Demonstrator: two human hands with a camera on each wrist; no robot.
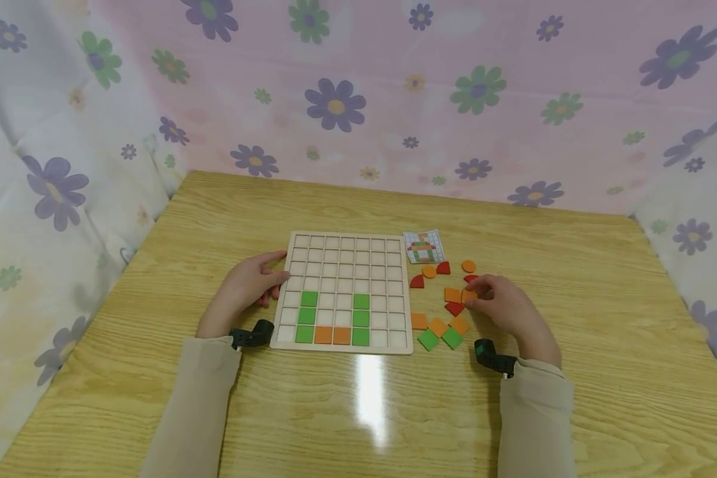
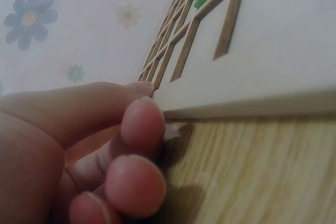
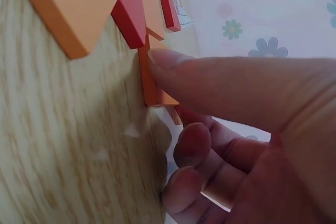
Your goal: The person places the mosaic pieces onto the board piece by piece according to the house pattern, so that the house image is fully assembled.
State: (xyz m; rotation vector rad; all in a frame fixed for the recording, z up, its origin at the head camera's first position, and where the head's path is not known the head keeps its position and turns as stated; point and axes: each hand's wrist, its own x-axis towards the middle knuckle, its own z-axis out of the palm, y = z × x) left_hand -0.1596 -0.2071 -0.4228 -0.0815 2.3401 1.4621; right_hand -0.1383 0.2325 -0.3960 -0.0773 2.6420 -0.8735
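A: While the head view looks down on the wooden table (image 1: 573, 279), where does each hand sit?

B: The left hand (image 1: 247, 287) rests at the left edge of the pale grid board (image 1: 342, 292), fingers loosely curled against its rim. The right hand (image 1: 504, 307) is to the right of the board, among the loose pieces, its fingertips on an orange piece (image 1: 467, 297).

A: What is on the board?

B: 6 green squares (image 1: 308, 316) stand in 2 columns of 3, with 2 orange squares (image 1: 332, 335) between them in the bottom row. Just off the board's far right corner lies a small pattern card (image 1: 423, 246). Around the right hand lie red pieces (image 1: 454, 308), more orange ones and 2 loose green squares (image 1: 441, 339). A flowered cloth (image 1: 358, 99) hangs behind the table.

A: And in the left wrist view?

B: The left hand (image 2: 79, 150) is close up. Its fingers are bent, with fingertips (image 2: 143, 124) touching the board's edge (image 2: 252, 103) where it meets the table. It grips nothing that I can see; it only steadies the board.

A: The right wrist view?

B: The right hand (image 3: 247, 129) pinches the orange piece (image 3: 151, 85): a finger lies along its top and the thumb comes in from below. The piece is tipped up on edge against the table. Beyond it lie a red piece (image 3: 128, 11) and another orange one (image 3: 71, 3).
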